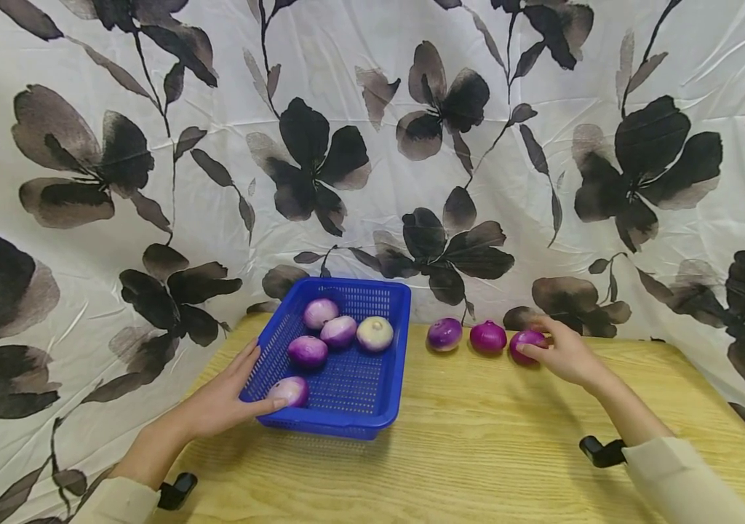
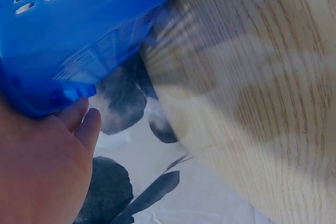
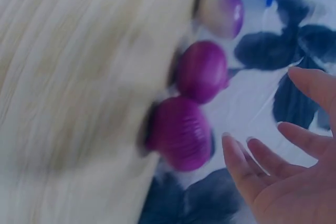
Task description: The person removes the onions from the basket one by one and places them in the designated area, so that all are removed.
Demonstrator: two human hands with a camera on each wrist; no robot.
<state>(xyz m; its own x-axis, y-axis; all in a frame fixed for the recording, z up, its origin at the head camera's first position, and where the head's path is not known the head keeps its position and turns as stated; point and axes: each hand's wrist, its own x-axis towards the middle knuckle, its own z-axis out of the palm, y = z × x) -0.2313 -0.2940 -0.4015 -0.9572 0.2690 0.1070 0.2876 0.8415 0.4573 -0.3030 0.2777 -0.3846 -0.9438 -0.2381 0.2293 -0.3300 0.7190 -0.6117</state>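
At the front left corner of the blue plastic basket (image 1: 362, 421), my left hand (image 1: 222, 389) grips the side, thumb over the rim and fingers along the outer wall. The left wrist view shows its fingertips at the basket's (image 2: 79, 40) edge. Inside lie several onions, mostly purple, with one pale onion (image 1: 375, 334); a purple onion (image 1: 290, 391) lies by the thumb. My right hand (image 1: 565, 353) is at the rightmost red onion (image 1: 526, 346), its thumb overlapping it. In the right wrist view, that hand's spread fingers (image 3: 239, 163) appear apart from the nearest onion (image 3: 182, 135).
Left of that onion, two more onions, a middle one (image 1: 488, 337) and a paler-sided one (image 1: 444, 334), sit in a row along the back edge of the wooden table (image 1: 477, 437). A floral cloth (image 1: 359, 240) hangs close behind the table and along its sides.
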